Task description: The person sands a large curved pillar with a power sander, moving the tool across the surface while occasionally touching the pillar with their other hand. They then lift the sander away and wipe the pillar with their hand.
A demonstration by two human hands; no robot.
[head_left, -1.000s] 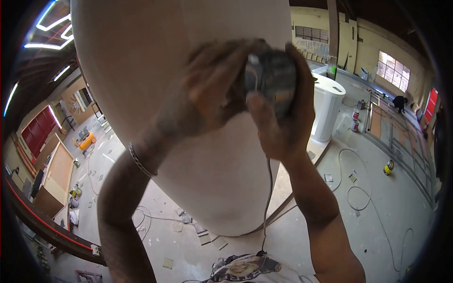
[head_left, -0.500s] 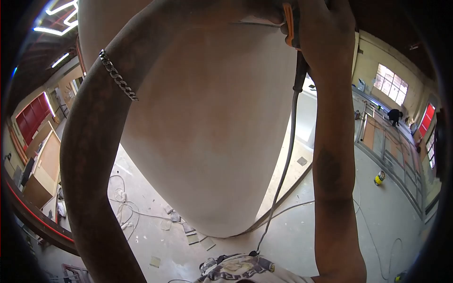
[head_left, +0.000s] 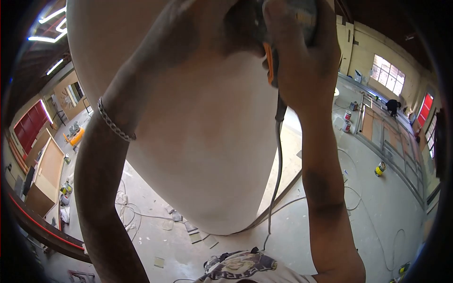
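Observation:
A large white, smoothly curved form (head_left: 203, 155) with faint brownish patches fills the middle, narrowing to a rounded lower end. My right hand (head_left: 302, 61) is wrapped around a black-and-orange corded power sander (head_left: 270, 63) at the top of the view. My left hand (head_left: 212, 35) reaches in from the left and is closed against the sander's other side, its fingers dark and blurred. The sander's underside is hidden. Its grey cord (head_left: 279, 155) hangs beside my right forearm down to my shirt. A chain bracelet (head_left: 113, 123) circles my left wrist.
Loose cables (head_left: 127, 203) and several small abrasive-looking pieces (head_left: 191, 228) lie on the dusty floor. Paint cans (head_left: 347, 125) and a yellow-black tin (head_left: 380, 169) stand at the right. A metal frame (head_left: 391, 146) and a bent-over person (head_left: 392, 107) are farther back. A wooden box (head_left: 47, 165) stands at the left.
Both hands and the sander have moved down and slightly left in view, so more of the sander shows. The surrounding room has shifted a little with the head.

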